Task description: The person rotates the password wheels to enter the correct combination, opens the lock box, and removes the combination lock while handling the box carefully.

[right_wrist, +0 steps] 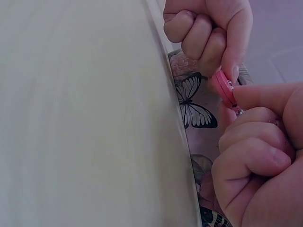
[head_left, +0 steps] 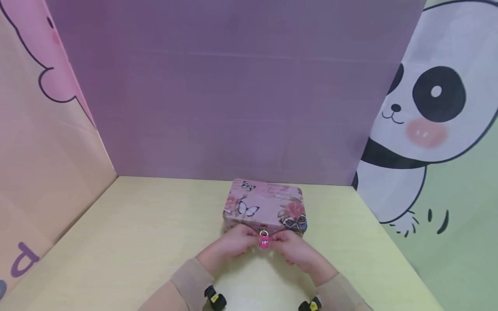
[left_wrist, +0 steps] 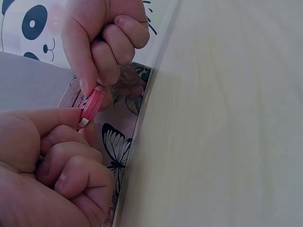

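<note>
A pink tin box (head_left: pixel 268 196) with butterflies and flowers on its lid stands closed at the back of the table. From the clasp on its front hangs a small pink padlock (head_left: pixel 264 242) with a metal shackle. My left hand (head_left: pixel 238 240) pinches the padlock from the left between thumb and index finger. On the opposite side, the right hand (head_left: pixel 295 249) pinches it too. Close up in the left wrist view, the padlock (left_wrist: pixel 92 107) shows small wheels or markings along its face. The other fingers of both hands are curled in, and the fingertips partly hide the lock.
The pale wooden table (head_left: pixel 155 242) extends in front of the box and to both sides. A purple panel (head_left: pixel 233 95) rises behind it. Printed side panels flank the table, the right one with a panda (head_left: pixel 435 142).
</note>
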{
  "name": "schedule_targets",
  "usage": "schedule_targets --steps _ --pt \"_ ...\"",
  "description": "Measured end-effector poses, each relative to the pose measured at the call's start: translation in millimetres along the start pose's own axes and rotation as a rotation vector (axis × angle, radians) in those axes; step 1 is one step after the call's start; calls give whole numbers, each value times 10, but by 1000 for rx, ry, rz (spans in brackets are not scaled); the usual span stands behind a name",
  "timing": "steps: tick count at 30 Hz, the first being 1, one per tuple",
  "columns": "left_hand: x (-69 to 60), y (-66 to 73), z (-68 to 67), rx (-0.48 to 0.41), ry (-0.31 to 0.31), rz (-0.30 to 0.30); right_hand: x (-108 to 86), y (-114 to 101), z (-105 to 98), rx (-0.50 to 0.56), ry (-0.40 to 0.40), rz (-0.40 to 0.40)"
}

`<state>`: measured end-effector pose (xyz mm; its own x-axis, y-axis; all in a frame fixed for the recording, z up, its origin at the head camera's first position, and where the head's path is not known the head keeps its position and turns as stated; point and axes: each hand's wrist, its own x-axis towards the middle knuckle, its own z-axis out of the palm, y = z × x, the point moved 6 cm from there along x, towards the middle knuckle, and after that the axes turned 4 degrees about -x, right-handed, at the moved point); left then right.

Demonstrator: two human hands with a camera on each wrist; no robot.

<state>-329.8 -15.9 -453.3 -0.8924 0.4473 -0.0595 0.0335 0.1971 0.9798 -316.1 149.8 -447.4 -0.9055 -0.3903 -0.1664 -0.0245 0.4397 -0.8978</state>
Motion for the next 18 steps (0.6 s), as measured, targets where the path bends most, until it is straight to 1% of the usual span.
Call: schedule_targets --steps 4,9,18 --pt "5 -1 8 20 7 24 -5 15 10 0 1 -4" --pt "-3 -6 9 18 14 37 -7 29 26 15 -8 -3" --pt "-5 2 -17 0 1 19 -7 6 18 31 -10 6"
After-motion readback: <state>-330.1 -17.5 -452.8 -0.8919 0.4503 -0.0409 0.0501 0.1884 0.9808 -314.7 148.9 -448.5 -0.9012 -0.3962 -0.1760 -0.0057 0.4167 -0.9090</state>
